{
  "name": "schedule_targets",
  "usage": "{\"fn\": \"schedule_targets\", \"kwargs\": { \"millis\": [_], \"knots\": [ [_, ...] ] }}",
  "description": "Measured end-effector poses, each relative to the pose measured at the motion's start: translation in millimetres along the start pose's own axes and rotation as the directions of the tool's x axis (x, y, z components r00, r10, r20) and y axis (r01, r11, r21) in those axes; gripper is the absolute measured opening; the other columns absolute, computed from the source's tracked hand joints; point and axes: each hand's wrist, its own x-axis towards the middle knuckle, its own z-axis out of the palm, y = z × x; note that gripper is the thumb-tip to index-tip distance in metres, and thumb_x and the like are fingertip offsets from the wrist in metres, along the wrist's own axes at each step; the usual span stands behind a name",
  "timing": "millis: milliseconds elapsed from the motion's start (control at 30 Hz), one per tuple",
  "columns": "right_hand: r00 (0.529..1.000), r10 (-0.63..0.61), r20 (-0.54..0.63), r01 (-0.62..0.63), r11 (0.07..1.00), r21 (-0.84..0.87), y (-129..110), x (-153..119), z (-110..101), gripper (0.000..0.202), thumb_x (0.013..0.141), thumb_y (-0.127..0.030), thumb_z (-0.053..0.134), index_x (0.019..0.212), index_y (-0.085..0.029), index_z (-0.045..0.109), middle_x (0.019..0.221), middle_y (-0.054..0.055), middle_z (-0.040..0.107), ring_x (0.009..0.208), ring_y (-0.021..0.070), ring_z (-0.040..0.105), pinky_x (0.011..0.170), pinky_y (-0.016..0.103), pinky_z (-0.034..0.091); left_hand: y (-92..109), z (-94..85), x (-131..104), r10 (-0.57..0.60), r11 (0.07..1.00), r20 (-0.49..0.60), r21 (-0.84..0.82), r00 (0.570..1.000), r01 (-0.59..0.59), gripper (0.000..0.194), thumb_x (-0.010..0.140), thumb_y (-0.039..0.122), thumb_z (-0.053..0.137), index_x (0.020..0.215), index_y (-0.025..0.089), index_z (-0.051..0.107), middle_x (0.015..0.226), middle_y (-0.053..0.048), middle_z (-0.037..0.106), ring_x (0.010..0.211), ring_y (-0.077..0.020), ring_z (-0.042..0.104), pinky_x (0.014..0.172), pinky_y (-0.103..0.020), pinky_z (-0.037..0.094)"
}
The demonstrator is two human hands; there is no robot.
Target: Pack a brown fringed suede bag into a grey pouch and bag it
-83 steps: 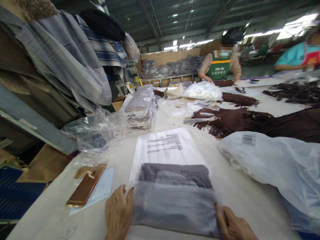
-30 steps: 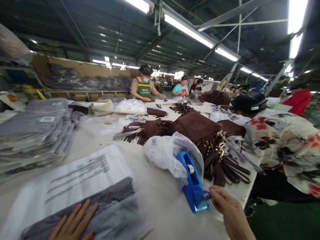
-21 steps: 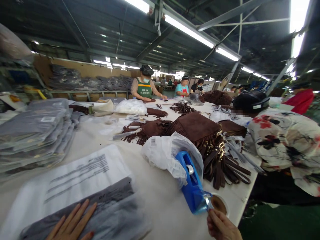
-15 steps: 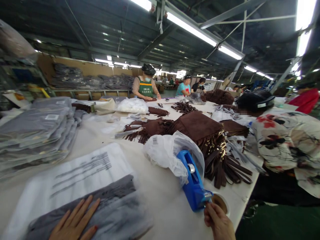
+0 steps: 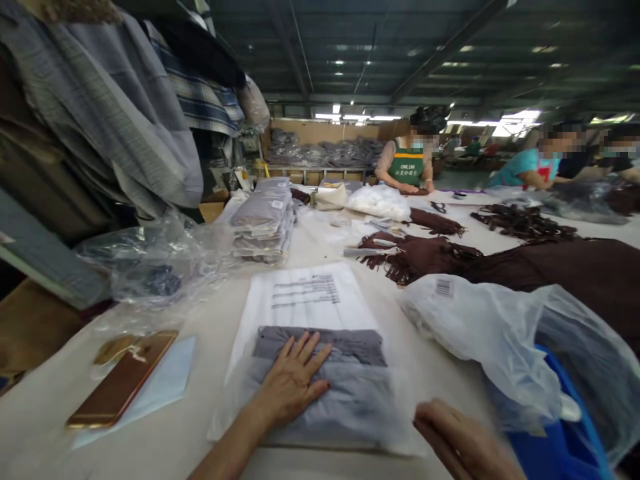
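My left hand (image 5: 295, 383) lies flat with spread fingers on a translucent plastic bag (image 5: 305, 290) that bears printed lines of text. Folded grey fabric (image 5: 345, 397) shows inside the bag's nearer half. To the right, by the bag's near right corner, my right hand (image 5: 463, 437) is closed, its thumb and fingers pressed together and somewhat blurred. Whatever sits in that pinch is too small to make out. Beyond it stands a blue tape dispenser (image 5: 540, 447), partly covered by a crumpled clear bag (image 5: 475, 327) with a barcode label.
Bagged grey items are stacked (image 5: 263, 213) at the back left. A brown phone (image 5: 123, 380) lies on light blue paper (image 5: 175, 373) near loose clear plastic (image 5: 150, 267). Brown fringed pieces (image 5: 420, 257) spread across the right. A co-worker in a green apron (image 5: 410, 163) stands across the table.
The view has swung left. My right hand has left the tape dispenser and come beside the bag, still pinched. My left hand remains flat on the bag.
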Motion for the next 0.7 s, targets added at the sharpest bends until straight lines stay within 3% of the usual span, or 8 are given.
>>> {"fn": "schedule_targets", "kwargs": {
  "millis": [67,167,333,400,533,633,700],
  "knots": [
    [0.973,-0.137,0.188,0.171,0.968,-0.182,-13.2,38.8,-0.3,0.027,0.093,-0.033,0.034,0.076,-0.024,0.053,0.073,-0.001,0.058,0.065,0.0126,0.055,0.061,0.023,0.041,-0.1,1.8,-0.8,0.002,1.0,-0.007,-0.022,1.0,-0.002,0.058,0.092,0.046,0.042,0.142,0.035,0.015,0.151,-0.006,0.019,0.138,-0.0259,0.016,0.109,-0.054,0.022],
    [0.919,-0.172,0.354,0.303,0.884,-0.357,-19.8,82.6,11.9,0.023,0.092,-0.021,0.034,0.076,-0.021,0.051,0.077,0.001,0.058,0.065,0.0129,0.053,0.06,0.024,0.036,-0.1,1.8,-1.2,0.003,0.999,-0.008,-0.047,1.0,-0.003,0.06,0.091,0.047,0.044,0.142,0.035,0.016,0.151,-0.007,0.018,0.138,-0.0262,0.016,0.11,-0.055,0.021],
    [0.9,-0.131,0.416,0.301,0.876,-0.376,-10.1,123.0,33.3,0.013,0.08,-0.017,0.053,0.067,-0.02,0.055,0.069,0.0,0.061,0.061,0.0132,0.054,0.054,0.024,0.031,0.6,0.4,-0.6,-0.009,0.997,0.014,-0.073,1.0,0.01,0.059,0.091,0.05,0.042,0.142,0.034,0.018,0.15,-0.007,0.019,0.138,-0.0276,0.016,0.11,-0.056,0.021],
    [0.926,-0.073,0.369,0.228,0.888,-0.398,-2.6,134.1,32.6,0.011,0.074,-0.023,0.062,0.066,-0.021,0.054,0.063,-0.001,0.059,0.056,0.0137,0.054,0.05,0.023,0.029,0.8,1.0,-0.2,-0.003,0.997,0.018,-0.079,1.0,0.004,0.06,0.091,0.051,0.041,0.142,0.035,0.016,0.151,-0.007,0.018,0.138,-0.0279,0.014,0.11,-0.056,0.021],
    [0.982,0.031,0.186,0.057,0.89,-0.452,15.2,139.8,18.6,0.027,0.063,-0.032,0.073,0.073,-0.019,0.051,0.057,-0.001,0.057,0.052,0.0162,0.054,0.045,0.025,0.029,-0.6,2.8,-0.1,-0.003,0.996,0.014,-0.089,1.0,0.004,0.059,0.092,0.05,0.04,0.142,0.035,0.013,0.151,-0.008,0.017,0.138,-0.0275,0.013,0.11,-0.057,0.02],
    [0.999,0.023,0.038,-0.003,0.888,-0.461,20.7,117.6,19.8,0.011,0.078,-0.028,0.058,0.077,-0.02,0.051,0.065,0.001,0.061,0.06,0.0162,0.058,0.053,0.026,0.04,-1.4,4.5,-0.6,-0.005,0.994,0.011,-0.105,1.0,0.006,0.059,0.092,0.05,0.04,0.142,0.035,0.015,0.151,-0.008,0.017,0.138,-0.0279,0.012,0.11,-0.057,0.02],
    [0.993,-0.088,-0.084,0.038,0.878,-0.477,18.9,94.3,36.0,0.014,0.088,-0.028,0.045,0.089,-0.018,0.054,0.084,0.007,0.066,0.079,0.0183,0.062,0.07,0.029,0.046,-0.5,5.1,-0.2,-0.003,0.993,0.019,-0.121,1.0,0.005,0.059,0.091,0.051,0.041,0.142,0.035,0.016,0.151,-0.008,0.017,0.138,-0.0286,0.012,0.11,-0.057,0.019]
  ]
}}
